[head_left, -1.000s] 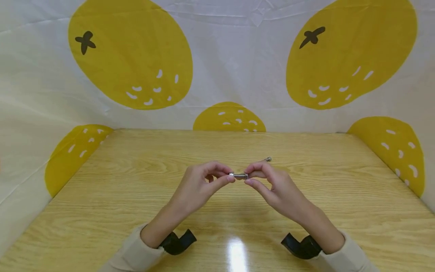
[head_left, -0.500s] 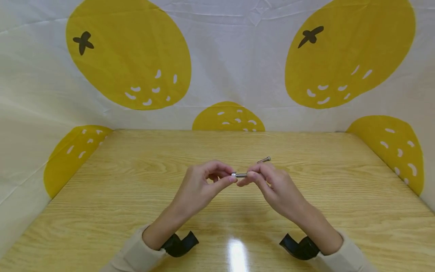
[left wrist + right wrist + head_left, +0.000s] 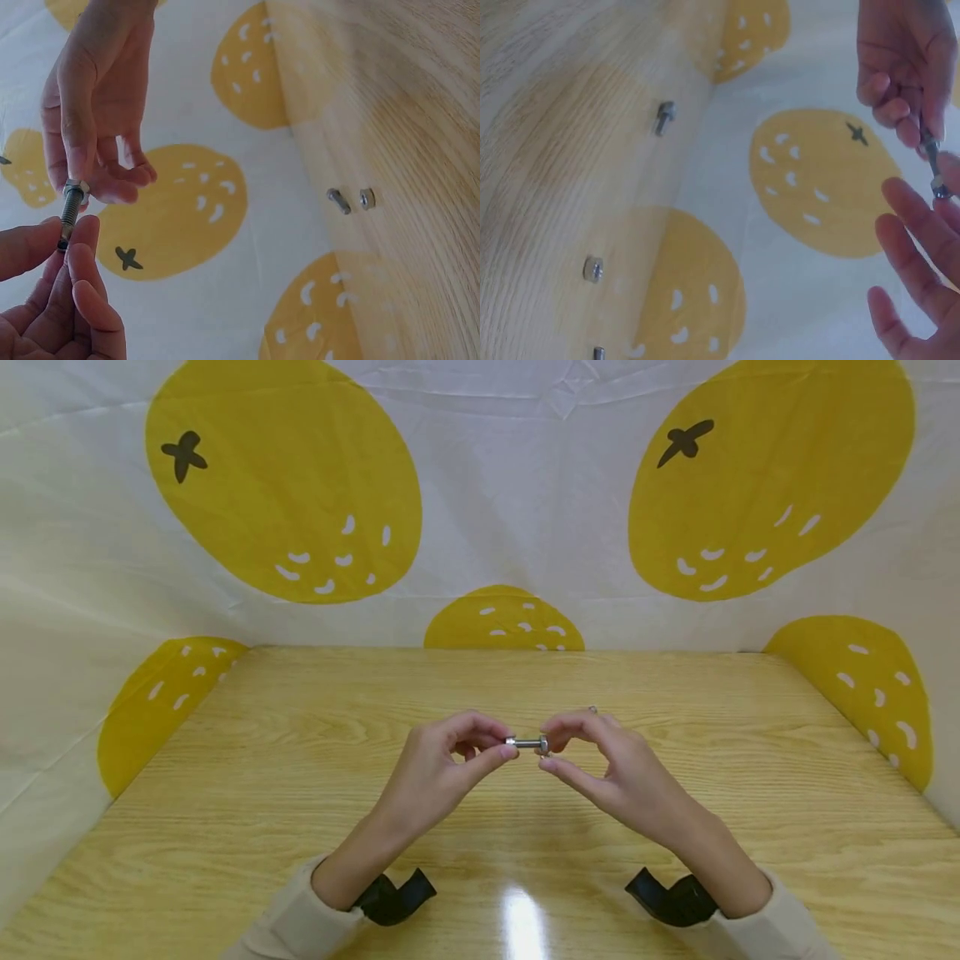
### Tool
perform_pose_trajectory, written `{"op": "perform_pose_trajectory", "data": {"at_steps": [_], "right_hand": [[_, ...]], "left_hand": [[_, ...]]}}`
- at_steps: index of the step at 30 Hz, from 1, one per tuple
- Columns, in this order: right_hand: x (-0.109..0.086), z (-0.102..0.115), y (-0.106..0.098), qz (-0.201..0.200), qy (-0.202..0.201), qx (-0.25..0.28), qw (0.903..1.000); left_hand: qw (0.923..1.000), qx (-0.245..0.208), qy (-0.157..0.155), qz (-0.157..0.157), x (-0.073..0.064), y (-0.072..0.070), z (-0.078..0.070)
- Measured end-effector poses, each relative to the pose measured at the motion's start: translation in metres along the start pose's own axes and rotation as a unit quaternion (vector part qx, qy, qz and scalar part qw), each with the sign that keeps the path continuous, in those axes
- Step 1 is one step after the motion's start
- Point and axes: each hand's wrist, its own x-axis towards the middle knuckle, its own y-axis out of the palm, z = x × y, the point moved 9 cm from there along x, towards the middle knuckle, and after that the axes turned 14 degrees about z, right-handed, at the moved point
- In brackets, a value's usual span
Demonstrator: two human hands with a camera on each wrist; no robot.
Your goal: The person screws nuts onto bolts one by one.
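My left hand point(image 3: 442, 768) pinches the head end of a silver bolt point(image 3: 527, 743) between thumb and fingertips, holding it level above the table. A hex nut point(image 3: 544, 744) sits on the bolt's other end. Around that nut, my right hand point(image 3: 622, 777) has its thumb and index finger spread, with a gap showing below the nut in the head view. In the left wrist view, a right fingertip lies right at the nut point(image 3: 76, 187), and thread shows along the bolt point(image 3: 70, 206). The right wrist view also shows the nut point(image 3: 940, 187) between parted fingers.
On the wooden table point(image 3: 300, 827) lie a second bolt point(image 3: 664, 118) and a loose nut point(image 3: 593, 268), with a small metal piece point(image 3: 599, 352) at the frame's edge. In the head view my right hand mostly hides them. A fruit-patterned cloth point(image 3: 517, 485) encloses the table's back and sides.
My right fingers closed over the nut half a second ago and have since spread apart, uncovering it. The left hand keeps its pinch on the bolt, nearly still.
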Motion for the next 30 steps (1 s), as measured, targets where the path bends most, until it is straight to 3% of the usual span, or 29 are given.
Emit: {"op": "perform_pose_trajectory", "data": {"at_steps": [3, 8, 15, 22, 25, 30], "right_hand": [[0.000, 0.005, -0.001, -0.016, -0.031, -0.021, 0.9992], [0.001, 0.005, 0.002, -0.004, -0.032, -0.024, 0.9992], [0.002, -0.006, 0.015, 0.046, 0.043, 0.019, 0.9978], [0.003, -0.014, 0.015, 0.044, 0.096, 0.038, 0.9937], [0.002, -0.013, 0.012, 0.042, 0.092, 0.034, 0.9943], [0.002, -0.003, 0.008, 0.027, 0.030, 0.003, 0.9992]], "left_hand": [[1.0000, 0.000, 0.004, 0.000, 0.000, 0.000, -0.001], [0.9999, -0.001, 0.009, 0.007, 0.000, 0.003, -0.001], [0.9998, -0.006, 0.017, 0.012, 0.000, 0.007, -0.002], [0.9999, -0.006, 0.006, 0.008, 0.001, 0.008, 0.001], [1.0000, -0.006, -0.003, 0.007, 0.001, 0.007, 0.003], [0.9999, -0.011, -0.011, 0.006, 0.001, 0.006, 0.006]]}}
